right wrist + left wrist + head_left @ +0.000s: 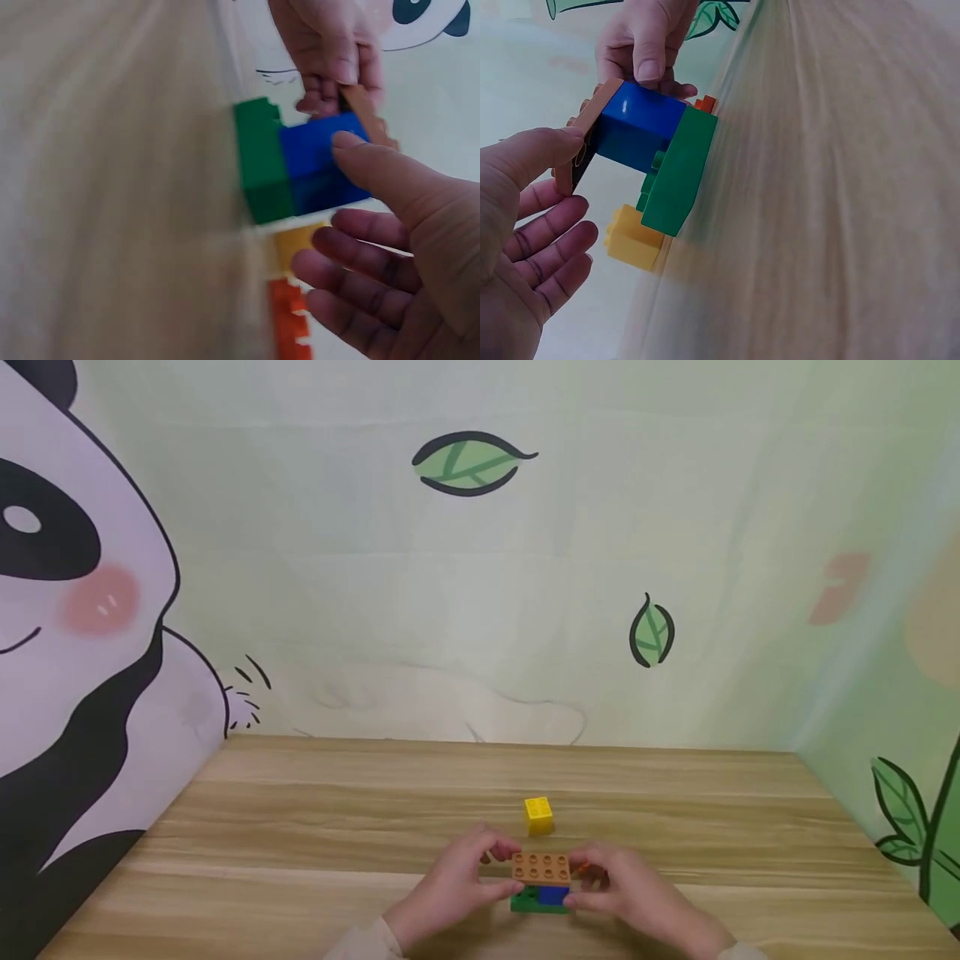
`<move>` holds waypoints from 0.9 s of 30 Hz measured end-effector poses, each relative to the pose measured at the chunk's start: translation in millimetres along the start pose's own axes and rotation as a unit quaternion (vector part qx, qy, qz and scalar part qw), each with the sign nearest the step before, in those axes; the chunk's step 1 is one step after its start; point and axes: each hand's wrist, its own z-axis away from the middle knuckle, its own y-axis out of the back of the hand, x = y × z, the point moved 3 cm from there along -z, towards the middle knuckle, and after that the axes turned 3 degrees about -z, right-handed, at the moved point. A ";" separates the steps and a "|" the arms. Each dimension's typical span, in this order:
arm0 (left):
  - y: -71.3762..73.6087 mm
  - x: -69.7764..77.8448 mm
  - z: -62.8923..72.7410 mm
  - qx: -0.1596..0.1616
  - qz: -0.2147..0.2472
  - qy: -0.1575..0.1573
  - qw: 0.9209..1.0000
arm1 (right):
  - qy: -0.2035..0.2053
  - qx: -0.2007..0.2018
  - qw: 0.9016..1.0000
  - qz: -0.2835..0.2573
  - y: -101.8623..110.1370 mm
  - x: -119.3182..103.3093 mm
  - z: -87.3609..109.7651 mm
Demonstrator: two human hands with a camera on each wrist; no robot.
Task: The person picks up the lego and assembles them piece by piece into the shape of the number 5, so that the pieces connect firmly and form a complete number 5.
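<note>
A tan-orange toy building brick (540,868) lies on top of a blue brick (641,124), which sits on the right half of a green brick (681,172). Under the tan brick's left part, above the green studs, is a gap. My left hand (457,887) pinches the tan brick's left end between thumb and fingers. On the opposite side, my right hand (637,889) pinches the stack, its thumb against the blue brick (322,161). The other fingers of the right hand are spread loosely behind.
Behind the stack stands a yellow brick (537,816) on the wooden table (300,827). A red-orange brick (289,319) lies near my right fingers, mostly hidden in the head view. A printed backdrop (337,568) with a panda and leaves rises behind the table.
</note>
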 end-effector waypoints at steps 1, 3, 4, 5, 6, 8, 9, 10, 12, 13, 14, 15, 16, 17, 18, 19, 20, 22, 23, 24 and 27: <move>0.0 0.0 0.0 0.000 0.002 0.000 1.000 | 0.000 -0.008 1.000 0.001 3.1 -0.3 0.3; 0.1 0.4 -0.2 0.000 0.005 -0.001 1.000 | 0.001 -0.025 1.000 0.007 9.8 -0.8 1.0; 0.2 0.7 -0.4 0.000 0.006 -0.001 1.000 | 0.000 -0.032 0.999 0.014 13.4 -1.4 1.1; 0.2 1.0 -0.6 0.000 0.007 -0.001 1.000 | 0.003 -0.039 0.999 0.019 17.0 -2.2 0.7; 0.4 1.2 -0.9 0.000 0.008 -0.001 1.000 | 0.002 -0.045 0.999 0.025 20.6 -3.0 0.0; 0.7 1.5 -1.6 0.000 0.011 0.001 1.000 | 0.005 -0.050 0.998 0.042 27.4 -5.1 -2.8; 0.9 1.6 -1.9 0.000 0.012 0.002 1.000 | 0.006 -0.051 0.997 0.049 30.5 -6.1 -4.7; 1.0 1.5 -2.1 0.000 0.013 0.004 1.000 | 0.006 -0.052 0.997 0.053 33.4 -7.1 -7.0; 1.2 1.5 -2.2 0.000 0.016 0.008 1.000 | 0.006 -0.051 0.997 0.066 38.5 -8.6 -12.6; 1.1 1.4 -2.1 0.000 0.015 0.009 1.000 | 0.007 -0.052 0.996 0.070 40.9 -8.9 -15.6; 0.9 1.2 -2.1 0.000 0.014 0.009 1.000 | 0.004 -0.053 0.996 0.074 43.2 -9.0 -18.6; 0.8 1.3 -2.0 -0.001 0.014 0.009 1.000 | 0.002 -0.054 0.996 0.077 45.4 -9.0 -21.9; 0.7 1.3 -1.9 -0.001 0.015 0.010 1.000 | 0.000 -0.053 0.995 0.082 47.6 -9.1 -25.3; 0.6 1.4 -1.7 -0.001 0.016 0.010 1.000 | -0.003 -0.051 0.995 0.089 49.6 -9.2 -28.7; 0.3 1.2 -1.7 -0.002 0.017 0.011 1.000 | -0.004 -0.050 0.994 0.092 51.4 -9.4 -32.1; 0.2 1.3 -1.5 -0.003 0.019 0.012 1.000 | -0.007 -0.048 0.994 0.095 52.7 -9.1 -35.5; 0.1 1.1 -1.4 -0.004 0.022 0.013 1.000 | -0.010 -0.046 0.994 0.100 53.7 -9.1 -38.8; -0.2 1.0 -1.0 -0.005 0.027 0.015 1.000 | -0.016 -0.041 0.993 0.106 54.5 -9.2 -45.0; -0.4 0.7 -0.8 -0.005 0.027 0.014 1.000 | -0.017 -0.038 0.993 0.111 54.5 -9.1 -47.8; -0.6 0.3 -0.7 -0.006 0.028 0.015 0.999 | -0.019 -0.034 0.993 0.115 53.9 -8.6 -50.4; -1.0 0.1 0.0 -0.004 0.024 0.012 1.000 | -0.024 -0.025 0.991 0.126 51.6 -6.0 -57.7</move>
